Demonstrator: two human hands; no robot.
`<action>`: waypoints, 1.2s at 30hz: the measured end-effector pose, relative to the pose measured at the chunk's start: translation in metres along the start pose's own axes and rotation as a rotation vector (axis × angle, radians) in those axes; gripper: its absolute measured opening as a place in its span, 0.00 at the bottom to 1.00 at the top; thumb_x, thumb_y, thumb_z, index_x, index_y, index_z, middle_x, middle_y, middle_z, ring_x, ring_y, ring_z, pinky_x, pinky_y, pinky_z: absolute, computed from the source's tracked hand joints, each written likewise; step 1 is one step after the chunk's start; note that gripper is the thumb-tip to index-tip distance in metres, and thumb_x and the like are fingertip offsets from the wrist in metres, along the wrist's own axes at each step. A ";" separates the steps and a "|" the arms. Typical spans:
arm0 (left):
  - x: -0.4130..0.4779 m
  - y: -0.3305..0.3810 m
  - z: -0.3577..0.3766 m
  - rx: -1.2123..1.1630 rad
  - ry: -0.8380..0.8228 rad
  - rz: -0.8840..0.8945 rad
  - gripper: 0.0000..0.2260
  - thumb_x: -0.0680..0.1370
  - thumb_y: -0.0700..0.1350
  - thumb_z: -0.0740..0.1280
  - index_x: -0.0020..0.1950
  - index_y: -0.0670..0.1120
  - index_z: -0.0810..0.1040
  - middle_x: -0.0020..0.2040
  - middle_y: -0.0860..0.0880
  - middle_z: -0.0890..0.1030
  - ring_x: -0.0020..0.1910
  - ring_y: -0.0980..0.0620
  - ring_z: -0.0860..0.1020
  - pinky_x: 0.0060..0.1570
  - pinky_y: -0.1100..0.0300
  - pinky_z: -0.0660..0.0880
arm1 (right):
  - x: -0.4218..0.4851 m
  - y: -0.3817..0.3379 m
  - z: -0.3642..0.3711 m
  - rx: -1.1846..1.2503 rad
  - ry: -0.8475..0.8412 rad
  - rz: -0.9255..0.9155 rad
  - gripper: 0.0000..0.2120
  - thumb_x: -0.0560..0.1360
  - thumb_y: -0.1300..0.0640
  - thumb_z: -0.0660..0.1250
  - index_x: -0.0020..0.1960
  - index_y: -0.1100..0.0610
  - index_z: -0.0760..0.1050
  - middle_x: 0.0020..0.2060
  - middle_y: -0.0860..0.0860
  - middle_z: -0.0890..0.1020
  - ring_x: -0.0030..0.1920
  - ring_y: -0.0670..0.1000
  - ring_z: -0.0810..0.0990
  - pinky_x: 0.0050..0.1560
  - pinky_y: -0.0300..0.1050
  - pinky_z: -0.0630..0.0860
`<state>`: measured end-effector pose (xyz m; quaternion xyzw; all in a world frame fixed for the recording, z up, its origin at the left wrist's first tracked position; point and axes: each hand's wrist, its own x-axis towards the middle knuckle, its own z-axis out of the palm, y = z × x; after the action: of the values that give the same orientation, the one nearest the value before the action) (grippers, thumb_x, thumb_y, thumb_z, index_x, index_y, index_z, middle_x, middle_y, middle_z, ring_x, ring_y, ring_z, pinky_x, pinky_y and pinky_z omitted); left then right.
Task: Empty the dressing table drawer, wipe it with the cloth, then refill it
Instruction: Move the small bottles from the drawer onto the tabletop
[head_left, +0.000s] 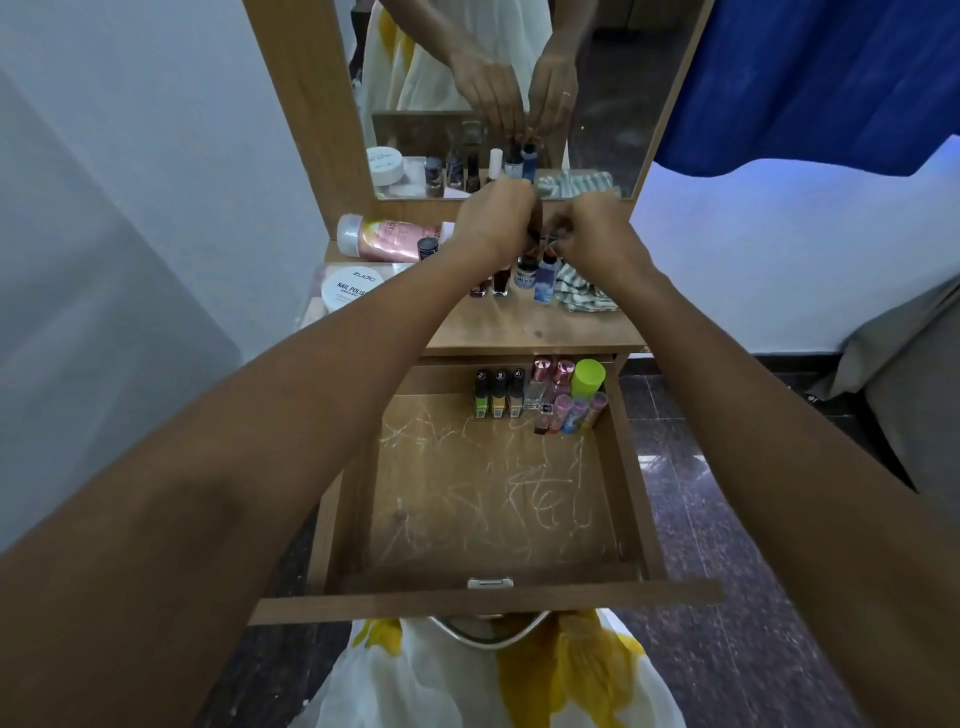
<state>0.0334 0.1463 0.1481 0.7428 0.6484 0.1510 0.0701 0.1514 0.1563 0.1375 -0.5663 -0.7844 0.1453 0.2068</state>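
Note:
The open drawer (628, 467) has a scratched wooden floor. At its back stand three dark-capped nail polish bottles (498, 395), pink-capped bottles (550, 379), a green-capped container (588, 376) and some lying tubes (569, 413). Both hands are raised over the tabletop (519, 325). My left hand (493, 218) is curled round a small dark item, and my right hand (592, 231) pinches something small beside it; what they hold is mostly hidden. Below them stand nail polish bottles (493, 283), a Nivea bottle (526, 273) and a blue bottle (545, 278). The striped cloth (582, 293) lies at the right.
A pink bottle (389, 239) lies on the raised shelf at the back left, and a white nail polish remover tub (349, 291) sits below it. The mirror (467, 93) reflects the hands and bottles. A blue curtain (831, 78) hangs at the right.

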 end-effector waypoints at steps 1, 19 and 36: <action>0.002 -0.001 0.001 0.006 0.003 -0.005 0.09 0.74 0.36 0.67 0.54 0.40 0.81 0.52 0.40 0.82 0.52 0.41 0.80 0.49 0.51 0.78 | 0.002 0.001 0.001 0.004 0.004 0.002 0.11 0.72 0.71 0.62 0.52 0.67 0.79 0.50 0.62 0.81 0.50 0.58 0.79 0.49 0.47 0.75; 0.010 -0.004 0.005 0.026 -0.039 -0.060 0.10 0.75 0.41 0.68 0.54 0.40 0.80 0.49 0.40 0.82 0.50 0.42 0.81 0.47 0.53 0.75 | 0.008 0.007 0.010 0.023 0.061 -0.013 0.12 0.72 0.70 0.62 0.53 0.65 0.79 0.49 0.61 0.81 0.50 0.56 0.79 0.49 0.49 0.76; -0.011 0.004 0.006 -0.065 0.078 0.011 0.09 0.75 0.36 0.66 0.52 0.41 0.82 0.52 0.40 0.82 0.52 0.43 0.80 0.54 0.50 0.77 | -0.022 0.010 0.003 0.073 0.194 -0.036 0.12 0.72 0.66 0.65 0.56 0.64 0.76 0.55 0.60 0.79 0.53 0.56 0.78 0.49 0.44 0.72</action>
<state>0.0380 0.1357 0.1427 0.7374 0.6412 0.2012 0.0682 0.1639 0.1387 0.1271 -0.5558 -0.7649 0.1145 0.3047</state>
